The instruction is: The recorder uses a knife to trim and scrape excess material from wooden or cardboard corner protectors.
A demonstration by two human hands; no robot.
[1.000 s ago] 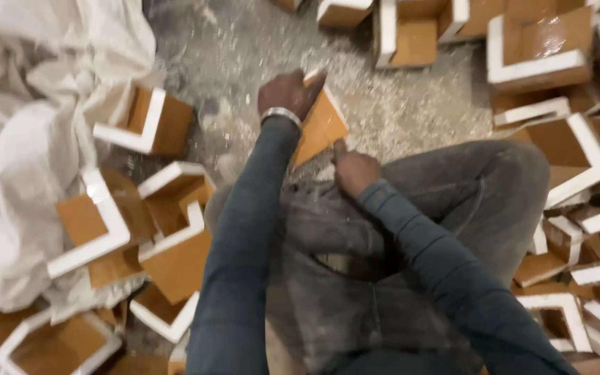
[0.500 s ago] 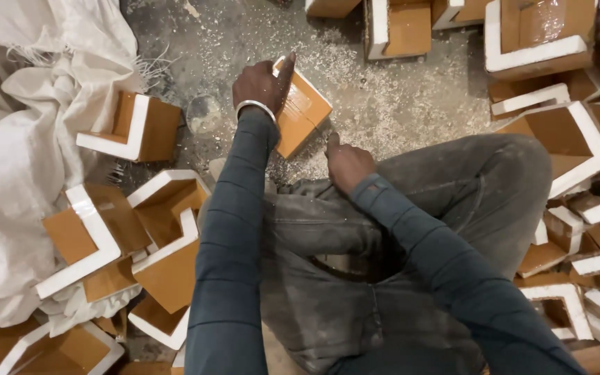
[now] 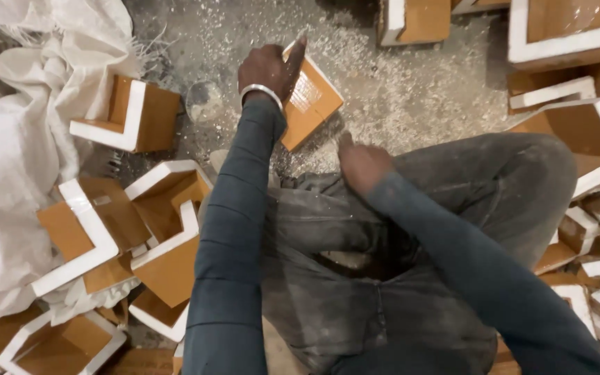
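Far across the floor (image 3: 411,104), pale sawdust strewn thick. At left, a crumpled white woven sack (image 3: 8,160), frayed along its top edge. Beside it, a heap of orange-brown corner pieces with white edges (image 3: 133,229). At right, another pile of the same pieces (image 3: 578,118), stacked close from far to near.

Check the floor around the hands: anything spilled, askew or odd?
Pale sawdust and shavings cover the floor around the orange-brown wooden piece that the left hand holds. White-edged corner pieces lie tumbled at all angles beside a crumpled white sack. The right hand rests at the knee.
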